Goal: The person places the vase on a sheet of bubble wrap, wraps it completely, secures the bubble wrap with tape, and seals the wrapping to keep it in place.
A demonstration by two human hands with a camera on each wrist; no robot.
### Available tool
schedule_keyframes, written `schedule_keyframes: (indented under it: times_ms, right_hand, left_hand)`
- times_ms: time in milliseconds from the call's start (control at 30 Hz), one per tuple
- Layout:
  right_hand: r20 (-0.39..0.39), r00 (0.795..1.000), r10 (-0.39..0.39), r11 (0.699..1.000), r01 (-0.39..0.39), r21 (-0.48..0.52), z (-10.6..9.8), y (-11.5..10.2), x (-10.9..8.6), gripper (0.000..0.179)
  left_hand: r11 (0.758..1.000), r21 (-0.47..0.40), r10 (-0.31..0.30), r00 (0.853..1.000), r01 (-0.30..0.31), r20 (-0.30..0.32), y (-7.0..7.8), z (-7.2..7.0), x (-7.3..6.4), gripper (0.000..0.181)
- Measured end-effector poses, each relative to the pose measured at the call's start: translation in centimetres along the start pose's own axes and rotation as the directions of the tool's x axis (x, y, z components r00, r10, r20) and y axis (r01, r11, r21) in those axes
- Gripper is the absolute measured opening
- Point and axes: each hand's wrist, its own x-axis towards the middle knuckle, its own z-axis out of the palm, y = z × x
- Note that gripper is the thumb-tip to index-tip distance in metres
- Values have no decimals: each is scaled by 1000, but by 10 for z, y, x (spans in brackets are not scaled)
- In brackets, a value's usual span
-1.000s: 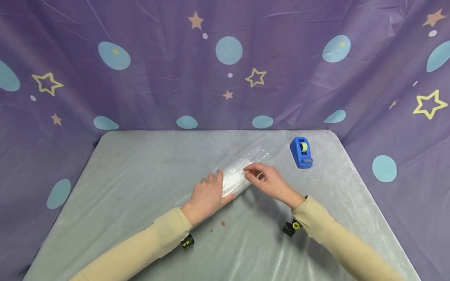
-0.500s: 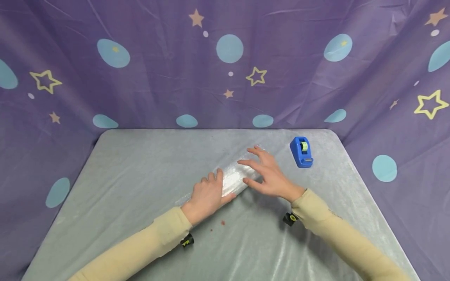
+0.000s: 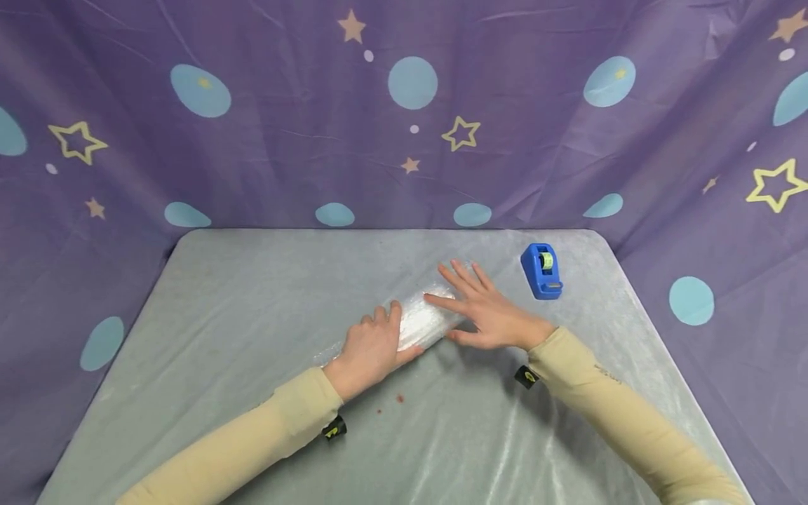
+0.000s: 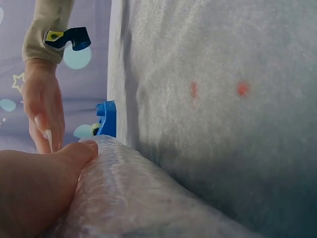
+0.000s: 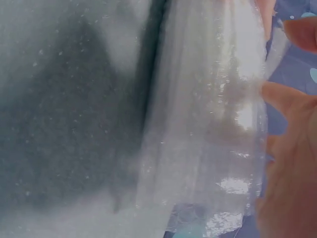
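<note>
A roll of clear, bumpy plastic that looks like bubble wrap [image 3: 424, 319] lies slantwise in the middle of the table. My left hand [image 3: 369, 351] grips its lower left part, thumb along the near side and fingers over the far side. Over the upper right end, my right hand [image 3: 482, 312] has its fingers spread, index fingertip at the roll's top. In the right wrist view, right-hand fingertips meet the edge of the bubble wrap [image 5: 208, 109]. A small pale strip [image 4: 48, 140] shows by the right hand's thumb in the left wrist view.
A blue tape dispenser [image 3: 541, 272] with a tape roll stands at the back right. Two small reddish spots mark the grey tablecloth [image 3: 252, 301] in front of the roll. A purple patterned curtain [image 3: 284, 140] borders the table's back and sides.
My right hand has gone from fingers drawn together over the roll to fingers spread across its far right end. The left hand has kept its grip in the same place.
</note>
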Motion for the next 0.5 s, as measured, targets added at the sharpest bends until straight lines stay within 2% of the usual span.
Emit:
schedule_keyframes:
  times_ms: [133, 233, 300, 367, 500]
  right_hand:
    - [52, 999, -15, 1000, 16, -23, -1, 0, 0, 79]
    - [40, 999, 7, 1000, -8, 20, -2, -1, 1, 68]
    - [-11, 998, 61, 996, -60, 72, 0, -2, 3, 51]
    - [-93, 988, 122, 987, -111, 119, 3, -5, 8, 40]
    - [-261, 941, 216, 973, -186, 136, 17, -11, 22, 28]
  left_hand:
    - [1000, -21, -13, 1000, 13, 0, -1, 0, 0, 90]
    - [999, -25, -22, 1000, 22, -3, 0, 0, 0, 90]
    - [1000, -18, -24, 1000, 24, -6, 1, 0, 0, 90]
    - [1000, -5, -23, 1000, 23, -8, 2, 1, 0, 91]
    - [1000, 20, -20, 1000, 20, -21, 4, 1, -1, 91]
